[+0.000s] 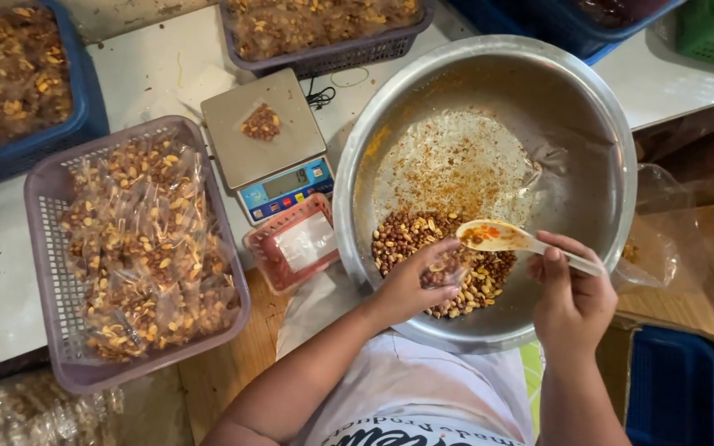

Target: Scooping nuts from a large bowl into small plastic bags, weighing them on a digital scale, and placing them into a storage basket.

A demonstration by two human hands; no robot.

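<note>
A big steel bowl (588, 149) tilts toward me, with a heap of roasted nut mix (406, 235) at its near side and spice crumbs smeared up its wall. My left hand (411, 285) holds a small clear plastic bag (446, 271) open over the nuts. My right hand (570, 293) grips the handle of a pale plastic spoon (493, 237), whose bowl hovers right above the bag's mouth. Both hands are inside the bowl's near rim.
A digital scale (268, 140) with one small filled packet (261, 123) stands left of the bowl. A small red basket (291, 244) lies by it. A mauve basket (43, 239) of filled packets sits further left. More baskets of packets line the back.
</note>
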